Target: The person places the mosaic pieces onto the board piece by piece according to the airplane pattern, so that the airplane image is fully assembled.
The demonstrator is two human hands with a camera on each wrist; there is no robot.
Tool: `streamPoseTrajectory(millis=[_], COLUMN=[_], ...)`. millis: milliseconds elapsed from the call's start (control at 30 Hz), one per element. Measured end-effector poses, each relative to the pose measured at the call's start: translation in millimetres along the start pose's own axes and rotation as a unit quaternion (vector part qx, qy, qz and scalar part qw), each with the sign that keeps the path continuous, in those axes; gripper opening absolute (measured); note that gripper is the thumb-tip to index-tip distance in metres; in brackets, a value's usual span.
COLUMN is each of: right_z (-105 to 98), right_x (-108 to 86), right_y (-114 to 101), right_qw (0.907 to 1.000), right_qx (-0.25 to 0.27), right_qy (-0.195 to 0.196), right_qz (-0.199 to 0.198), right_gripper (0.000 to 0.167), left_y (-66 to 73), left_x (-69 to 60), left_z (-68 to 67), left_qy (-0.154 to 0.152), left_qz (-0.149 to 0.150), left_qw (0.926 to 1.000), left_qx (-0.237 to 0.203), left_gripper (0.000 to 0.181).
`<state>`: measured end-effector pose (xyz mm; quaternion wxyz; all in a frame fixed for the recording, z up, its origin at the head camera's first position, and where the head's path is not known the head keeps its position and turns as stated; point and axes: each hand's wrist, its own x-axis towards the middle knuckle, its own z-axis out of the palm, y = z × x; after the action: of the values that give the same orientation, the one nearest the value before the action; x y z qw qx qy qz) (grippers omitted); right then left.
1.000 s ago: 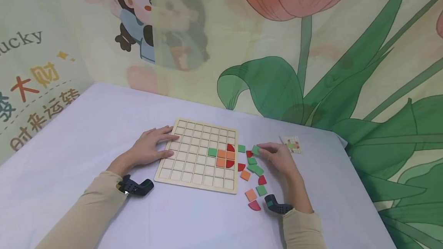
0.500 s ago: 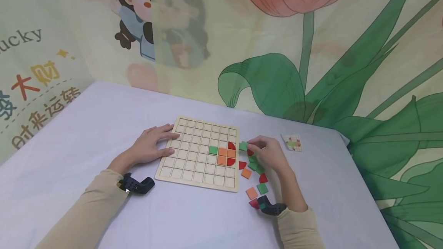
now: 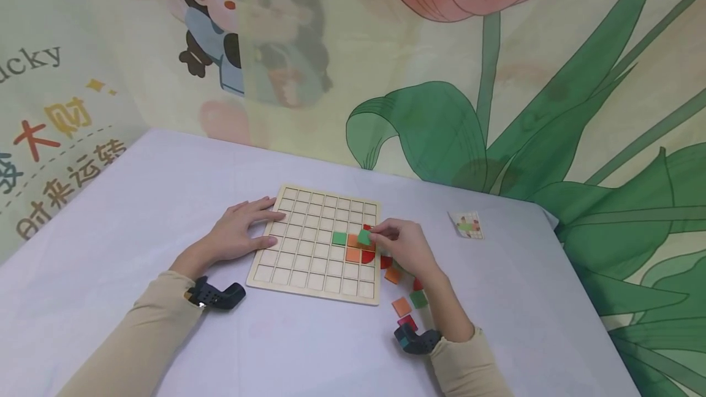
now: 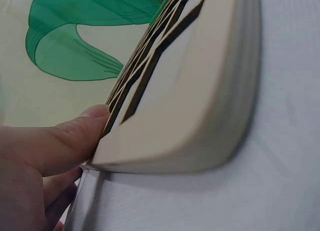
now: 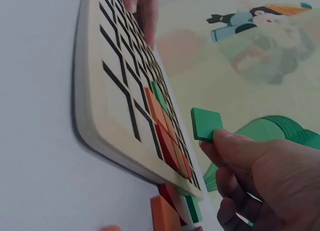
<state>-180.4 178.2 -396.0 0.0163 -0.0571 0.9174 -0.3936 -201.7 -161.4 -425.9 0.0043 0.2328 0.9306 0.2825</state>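
My right hand [image 3: 407, 247] pinches a green square tile [image 3: 364, 237] between thumb and finger above the right part of the wooden grid board [image 3: 300, 250]; in the right wrist view the tile [image 5: 206, 124] is held clear of the board. My left hand [image 3: 234, 234] rests at the board's left edge, thumb and fingertips on its rim; the thumb shows in the left wrist view. In the board's cells lie a green tile [image 3: 339, 238], orange squares [image 3: 353, 255] and red quarter-round pieces [image 3: 368, 257], partly hidden by the held tile and right hand.
Right of the board lie loose pieces, among them an orange square [image 3: 401, 307], a green square [image 3: 418, 299] and a red piece [image 3: 407, 322], some under the right forearm. A small patterned card [image 3: 467, 225] lies farther right. A printed cloth hangs behind the table.
My right hand has carried the green tile leftward from among the loose pieces to over the board. The left hand has stayed at the board's left edge.
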Motion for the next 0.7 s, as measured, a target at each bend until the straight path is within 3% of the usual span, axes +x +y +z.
streamPoseTrajectory(millis=[467,700], right_z=[26,35], right_x=[-5.8,-9.1], right_y=[-13,-12], right_qw=[0.9997,0.9983], right_qx=[0.003,-0.008], right_qy=[0.002,0.023], right_qz=[-0.026,-0.053], right_gripper=[0.011,0.011], left_y=[-2.4,-1.0], left_x=[-0.6,-0.3], left_z=[1.2,0.8], left_qy=[0.002,0.003], left_qz=[0.002,0.01], left_qw=[1.0,0.9999], left_qx=[-0.002,-0.003], left_gripper=[0.053,0.054])
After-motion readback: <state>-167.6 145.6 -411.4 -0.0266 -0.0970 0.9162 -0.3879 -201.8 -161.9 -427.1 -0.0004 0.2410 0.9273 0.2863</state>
